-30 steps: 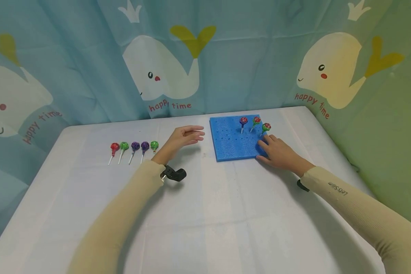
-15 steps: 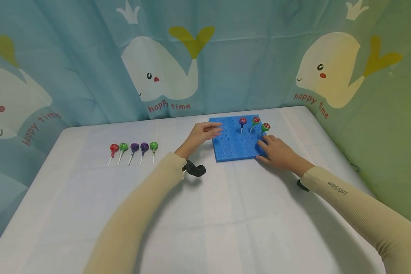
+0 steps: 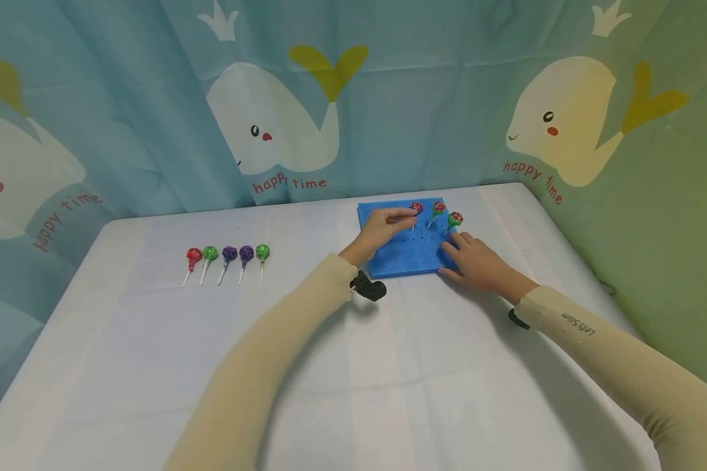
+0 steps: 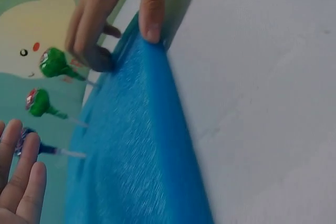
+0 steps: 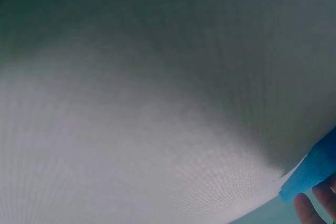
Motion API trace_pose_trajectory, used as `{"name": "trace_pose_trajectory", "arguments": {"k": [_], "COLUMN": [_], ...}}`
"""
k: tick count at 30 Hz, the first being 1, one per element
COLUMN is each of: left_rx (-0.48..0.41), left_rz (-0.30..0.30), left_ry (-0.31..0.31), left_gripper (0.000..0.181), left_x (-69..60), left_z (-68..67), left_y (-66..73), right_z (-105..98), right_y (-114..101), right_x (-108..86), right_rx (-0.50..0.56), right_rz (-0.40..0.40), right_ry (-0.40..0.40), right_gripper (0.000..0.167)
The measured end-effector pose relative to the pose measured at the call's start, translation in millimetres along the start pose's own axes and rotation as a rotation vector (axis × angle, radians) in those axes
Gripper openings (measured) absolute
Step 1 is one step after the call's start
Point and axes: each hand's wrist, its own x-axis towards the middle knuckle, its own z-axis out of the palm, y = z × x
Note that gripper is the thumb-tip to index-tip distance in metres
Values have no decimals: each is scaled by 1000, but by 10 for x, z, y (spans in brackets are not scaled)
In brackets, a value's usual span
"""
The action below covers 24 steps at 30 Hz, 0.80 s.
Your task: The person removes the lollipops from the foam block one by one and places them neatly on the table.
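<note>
My left hand (image 3: 379,233) reaches over the blue foam board (image 3: 409,259), its extended fingertips beside a purple-and-red lollipop (image 3: 416,207) that stands in the board. In the left wrist view those fingers (image 4: 23,184) partly cover that lollipop's head; whether they touch it I cannot tell. Two green-and-red lollipops, one in the middle (image 3: 438,208) and one at the right (image 3: 455,219), stand tilted in the board. At the board's right edge, my right hand (image 3: 477,261) holds the near corner, thumb at the front and bent fingers on top.
Left on the white table (image 3: 306,392) lie several lollipops in a row: a red one (image 3: 194,256), green ones (image 3: 210,252) and purple ones (image 3: 229,253), sticks toward me. Small holes dot the board. A whale-print curtain (image 3: 389,118) hangs behind the table.
My left hand has moved right, from the bare table left of the board to the purple-and-red lollipop. My right hand has stayed on the board's corner.
</note>
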Motion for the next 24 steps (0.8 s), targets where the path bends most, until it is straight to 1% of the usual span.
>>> {"name": "trace_pose_trajectory", "arguments": {"k": [5, 8, 14, 19, 24], "left_rx": [11, 15, -21, -11, 22], "left_rz": [2, -12, -42, -42, -33], "left_ry": [-25, -33, -48, -50, -47], "left_gripper": [39, 38, 37, 37, 36], "left_x": [88, 135, 208, 240, 286], "left_z": [132, 213, 376, 469, 541], "left_y": [-26, -32, -30, -19, -32], "right_z": [2, 7, 24, 30, 29], "right_y": [-2, 1, 11, 18, 13], "right_x": [-6, -5, -3, -8, -11], "right_rx": [0, 0, 1, -15, -16], "right_rz": [-15, -18, -20, -32, -34], "right_ry": [25, 31, 37, 54, 57], "right_gripper": [52, 52, 51, 49, 49]}}
